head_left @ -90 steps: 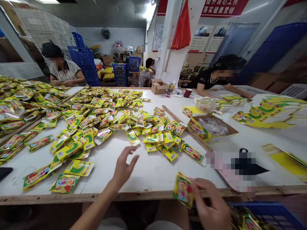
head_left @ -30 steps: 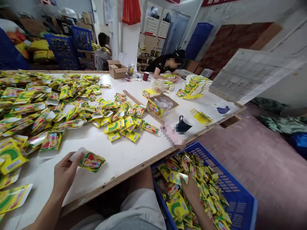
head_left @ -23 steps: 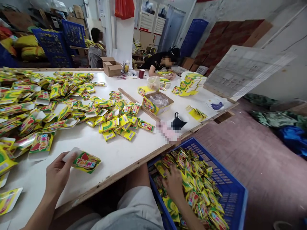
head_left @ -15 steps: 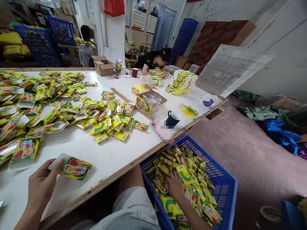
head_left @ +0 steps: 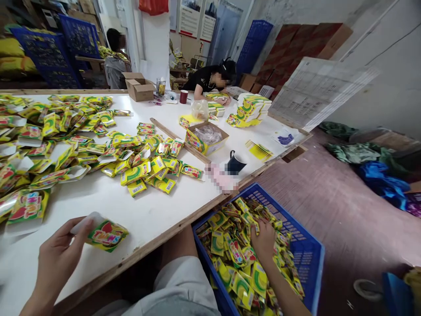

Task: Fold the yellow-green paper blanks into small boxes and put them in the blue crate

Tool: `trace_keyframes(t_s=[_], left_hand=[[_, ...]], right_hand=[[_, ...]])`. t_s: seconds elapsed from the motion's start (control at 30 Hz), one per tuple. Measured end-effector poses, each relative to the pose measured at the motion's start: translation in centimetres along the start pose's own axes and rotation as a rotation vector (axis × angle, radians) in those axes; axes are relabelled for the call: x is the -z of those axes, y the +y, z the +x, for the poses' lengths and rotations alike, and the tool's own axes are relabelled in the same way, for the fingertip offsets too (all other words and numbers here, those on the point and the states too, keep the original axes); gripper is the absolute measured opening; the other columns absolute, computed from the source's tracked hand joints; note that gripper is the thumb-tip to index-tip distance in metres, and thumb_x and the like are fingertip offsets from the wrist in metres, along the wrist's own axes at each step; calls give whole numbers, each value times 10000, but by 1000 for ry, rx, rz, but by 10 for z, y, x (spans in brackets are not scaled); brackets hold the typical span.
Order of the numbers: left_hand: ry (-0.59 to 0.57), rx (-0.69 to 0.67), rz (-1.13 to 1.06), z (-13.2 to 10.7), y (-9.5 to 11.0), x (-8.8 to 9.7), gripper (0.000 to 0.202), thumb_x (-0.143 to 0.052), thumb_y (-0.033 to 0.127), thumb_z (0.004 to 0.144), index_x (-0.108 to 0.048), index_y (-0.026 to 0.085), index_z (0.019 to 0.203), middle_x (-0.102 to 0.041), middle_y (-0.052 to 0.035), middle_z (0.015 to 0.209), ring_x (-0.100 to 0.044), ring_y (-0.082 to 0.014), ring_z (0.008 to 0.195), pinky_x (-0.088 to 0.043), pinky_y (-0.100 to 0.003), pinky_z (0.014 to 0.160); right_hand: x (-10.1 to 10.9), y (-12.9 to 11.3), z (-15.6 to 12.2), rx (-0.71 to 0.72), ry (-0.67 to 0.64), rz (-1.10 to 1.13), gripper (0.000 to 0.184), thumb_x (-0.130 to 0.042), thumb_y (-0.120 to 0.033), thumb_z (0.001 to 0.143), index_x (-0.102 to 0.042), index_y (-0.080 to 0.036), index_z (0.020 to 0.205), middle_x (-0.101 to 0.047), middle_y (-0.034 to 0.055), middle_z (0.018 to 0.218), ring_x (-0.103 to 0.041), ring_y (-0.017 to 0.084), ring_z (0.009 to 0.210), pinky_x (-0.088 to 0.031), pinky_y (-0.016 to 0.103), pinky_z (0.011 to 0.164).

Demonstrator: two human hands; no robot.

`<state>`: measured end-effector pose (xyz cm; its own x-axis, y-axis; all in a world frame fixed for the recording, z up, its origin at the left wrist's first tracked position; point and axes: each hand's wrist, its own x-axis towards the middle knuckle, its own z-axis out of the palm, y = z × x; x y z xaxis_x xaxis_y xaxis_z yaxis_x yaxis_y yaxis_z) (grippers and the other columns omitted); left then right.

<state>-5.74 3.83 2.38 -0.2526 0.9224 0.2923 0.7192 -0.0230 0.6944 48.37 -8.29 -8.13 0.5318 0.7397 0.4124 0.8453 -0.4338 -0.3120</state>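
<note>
Above the near table edge, my left hand [head_left: 64,250] pinches a small yellow-green carton [head_left: 107,235] between thumb and fingers. The carton has "TWINS" lettering, and its pale open flap lies under my thumb. My right hand [head_left: 264,239] is down in a blue plastic basket [head_left: 311,263], fingers curled over small yellow packets [head_left: 248,219]; the fingertips are partly hidden among them. More packets fill the basket around that hand. A large pile of similar cartons [head_left: 134,173], several with open flaps, covers the left part of the white table [head_left: 158,215].
A dark mug [head_left: 235,164] stands near the table edge above the basket. Beyond it are an open box with clear plastic bags [head_left: 207,138], a wooden strip [head_left: 177,140] and stacked yellow cartons [head_left: 250,112]. One person [head_left: 210,81] leans over the far side; another [head_left: 115,61] sits behind.
My right hand has shifted right and a little up within the basket, its spread fingers now curled, and packets there have been disturbed. My left hand still holds the carton, tilted slightly more.
</note>
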Motion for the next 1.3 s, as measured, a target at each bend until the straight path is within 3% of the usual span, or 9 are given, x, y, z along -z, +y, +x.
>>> trace_keyframes(t_s=[0.2, 0.33, 0.43, 0.53, 0.63, 0.73, 1.03, 1.2, 1.3], left_hand=[[-275, -88, -168, -16, 28, -10, 384, -555, 554, 821, -673, 204, 932, -725, -18, 853, -664, -184, 735, -541, -219, 626], [-197, -42, -324, -35, 39, -25, 359, -531, 467, 878, -561, 220, 1137, -673, -53, 987, -662, -192, 788, -556, -280, 659], [-90, -81, -287, -46, 33, -31, 299, -487, 468, 908, -631, 227, 1011, -653, -69, 920, -630, -252, 930, -527, -396, 818], [-21, -135, -208, -53, 21, -32, 313, -499, 487, 901, -689, 239, 899, -655, -90, 917, -556, -297, 1075, -451, -466, 946], [16, -91, -335, -60, 13, -33, 244, -575, 434, 878, -637, 237, 1007, -647, -69, 955, -621, -243, 941, -533, -388, 822], [-82, -90, -432, -63, 10, -35, 225, -616, 346, 869, -601, 245, 1069, -664, -42, 985, -656, -198, 875, -562, -316, 761], [-208, -204, -415, -53, 21, -22, 151, -538, 226, 909, -639, 244, 1021, -686, -59, 1049, -645, -221, 1011, -535, -355, 880], [-120, -151, -478, -59, 23, -32, 213, -497, 205, 921, -544, 253, 1123, -667, -84, 1163, -629, -229, 1116, -536, -386, 909], [-99, -129, -502, -60, 26, -36, 224, -498, 204, 914, -526, 246, 1133, -685, -81, 1140, -646, -224, 1097, -538, -385, 909]], right_hand=[[26, -178, -14, 328, 37, 584, 168, -466, -217, 932, -606, -208, 1024, -651, 83, 966, -618, 214, 948, -506, 383, 861], [43, -298, -46, 510, -355, 1031, 298, -544, -177, 893, -527, -235, 1184, -633, 73, 1087, -607, 200, 1000, -522, 335, 858], [41, -343, -64, 612, -591, 1124, 333, -554, -159, 879, -513, -237, 1200, -631, 61, 1131, -598, 195, 1046, -510, 319, 889], [31, -350, -71, 611, -637, 1147, 272, -510, -122, 892, -553, -238, 1135, -653, 43, 1072, -611, 184, 1019, -494, 306, 898], [21, -343, -69, 516, -617, 1154, 278, -522, -145, 899, -536, -233, 1163, -649, 41, 1073, -622, 175, 963, -499, 283, 855], [18, -340, -65, 501, -643, 1148, 207, -515, -179, 924, -568, -227, 1118, -659, 36, 1036, -622, 173, 944, -493, 272, 835], [22, -355, -57, 584, -631, 1152, 162, -499, -216, 948, -659, -223, 927, -647, 49, 922, -603, 195, 931, -491, 311, 827], [9, -354, -63, 428, -506, 1229, 234, -566, -186, 896, -563, -228, 1127, -644, 46, 1005, -621, 176, 887, -517, 300, 816], [8, -352, -61, 493, -542, 1237, 189, -527, -147, 904, -614, -233, 1048, -663, 50, 1007, -628, 188, 944, -518, 324, 848]])
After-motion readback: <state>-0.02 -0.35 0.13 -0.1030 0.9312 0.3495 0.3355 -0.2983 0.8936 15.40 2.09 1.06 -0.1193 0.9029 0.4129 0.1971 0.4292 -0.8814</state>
